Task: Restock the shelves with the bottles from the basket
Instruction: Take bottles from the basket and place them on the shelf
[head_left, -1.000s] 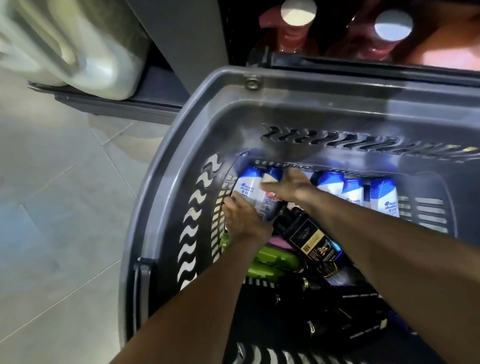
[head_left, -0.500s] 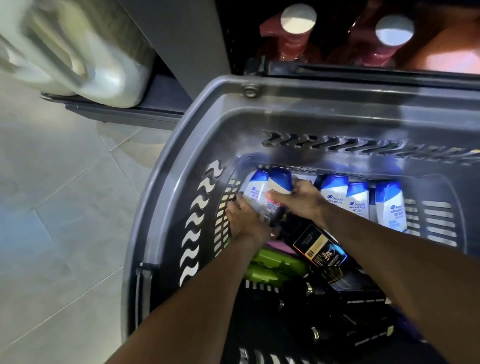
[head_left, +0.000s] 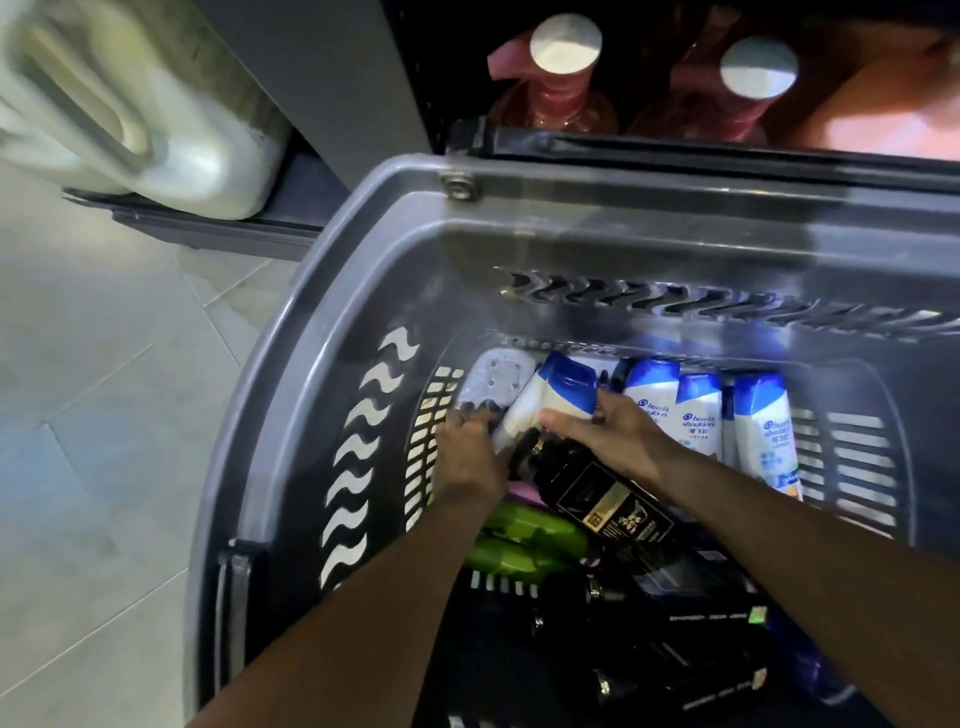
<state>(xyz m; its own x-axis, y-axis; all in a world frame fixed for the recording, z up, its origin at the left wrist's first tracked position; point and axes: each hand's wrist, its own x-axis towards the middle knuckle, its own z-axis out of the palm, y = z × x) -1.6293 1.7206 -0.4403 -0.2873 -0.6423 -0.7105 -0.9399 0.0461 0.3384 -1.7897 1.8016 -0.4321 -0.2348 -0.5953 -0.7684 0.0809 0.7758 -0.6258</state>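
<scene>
Both hands reach into a grey plastic basket. My right hand grips a white shampoo bottle with a blue cap, lifted and tilted at the basket's far left corner. My left hand holds the lower part of a second white bottle just beside it. Three more white and blue bottles lie in a row along the far wall. A black bottle with a gold label lies under my right wrist. Green bottles and other black bottles fill the near part.
A low shelf behind the basket holds pink bottles with white caps. A large white jug sits on a low shelf at the top left. Pale floor tiles spread to the left of the basket.
The two leftmost white bottles have come up off the basket floor and tilted, baring the floor in the far left corner. The view has shifted slightly downward.
</scene>
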